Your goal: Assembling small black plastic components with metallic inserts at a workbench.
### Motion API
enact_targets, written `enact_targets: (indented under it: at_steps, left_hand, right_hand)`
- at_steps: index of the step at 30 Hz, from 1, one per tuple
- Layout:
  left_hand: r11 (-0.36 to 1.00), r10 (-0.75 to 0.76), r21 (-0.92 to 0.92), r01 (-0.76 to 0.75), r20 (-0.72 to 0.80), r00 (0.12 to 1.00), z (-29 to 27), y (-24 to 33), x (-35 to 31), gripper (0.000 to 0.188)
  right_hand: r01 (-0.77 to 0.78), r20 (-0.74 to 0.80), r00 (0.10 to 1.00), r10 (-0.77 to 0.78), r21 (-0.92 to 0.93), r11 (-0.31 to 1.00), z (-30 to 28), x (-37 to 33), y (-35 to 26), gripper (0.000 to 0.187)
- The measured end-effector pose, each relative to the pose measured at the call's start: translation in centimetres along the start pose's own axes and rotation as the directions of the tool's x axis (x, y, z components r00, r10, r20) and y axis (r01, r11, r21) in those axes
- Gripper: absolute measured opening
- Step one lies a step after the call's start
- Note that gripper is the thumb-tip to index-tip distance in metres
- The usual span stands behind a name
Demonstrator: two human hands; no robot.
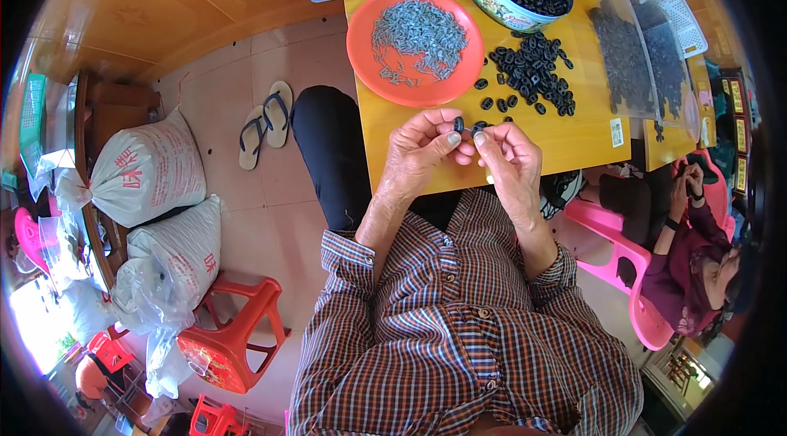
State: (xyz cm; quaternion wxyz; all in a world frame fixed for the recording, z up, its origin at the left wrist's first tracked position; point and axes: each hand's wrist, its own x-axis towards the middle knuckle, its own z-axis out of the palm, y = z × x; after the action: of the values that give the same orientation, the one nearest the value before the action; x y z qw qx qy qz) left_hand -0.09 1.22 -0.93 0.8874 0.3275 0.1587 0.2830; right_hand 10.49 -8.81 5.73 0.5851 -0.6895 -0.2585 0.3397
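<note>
Near the front edge of the yellow table (590, 141): left hand (418, 153), thumb and forefinger pinched on one small black ring (458, 124); right hand (507, 161), fingertips closed beside it, contents too small to tell. Behind the hands on the table: loose pile of black rings (531, 71); orange plate (361, 47) of grey screws (418, 38); round tin (500, 10) of black rings at the far edge.

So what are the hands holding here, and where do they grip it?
The left hand pinches a small black ring by its rim between thumb and fingertips; the right hand touches it, contents unclear.
</note>
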Motion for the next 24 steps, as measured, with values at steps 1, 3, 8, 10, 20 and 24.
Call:
enact_targets:
  at_steps: [1, 3, 8, 10, 20, 24]
  left_hand:
    - [1.000, 0.000, 0.000, 0.000, 0.000, 1.000, 0.1, 0.1, 0.0, 0.028]
    - [0.999, -0.018, -0.046, 0.018, 0.003, 1.000, 0.3, 0.3, 0.0, 0.028]
    - [1.000, 0.015, -0.018, -0.015, -0.001, 1.000, 0.2, 0.2, 0.0, 0.030]
    - [0.999, 0.034, 0.039, -0.033, -0.010, 0.999, 0.2, 0.1, 0.0, 0.031]
    - [0.957, 0.007, 0.291, 0.012, -0.063, 0.998, 1.1, 0.3, -0.4, 0.017]
    - [0.957, 0.035, 0.288, -0.010, -0.079, 0.996, 1.0, 0.2, -0.3, 0.016]
  right_hand:
    - [0.016, -0.003, 1.000, -0.016, -0.001, 1.000, 0.1, 0.0, -0.1, 0.013]
    - [0.031, -0.006, 0.999, -0.031, -0.003, 1.000, 0.2, 0.0, -0.1, 0.013]
    - [0.026, -0.016, 1.000, -0.026, 0.004, 1.000, 0.1, -0.1, -0.3, 0.013]
    - [0.038, -0.030, 0.999, -0.037, 0.018, 0.999, -0.1, 0.0, 0.0, 0.013]
    - [0.243, 0.046, 0.968, -0.245, 0.044, 0.969, -0.2, 0.5, 1.2, 0.010]
    - [0.276, 0.044, 0.960, -0.277, 0.029, 0.961, -0.3, 0.5, 1.2, 0.010]
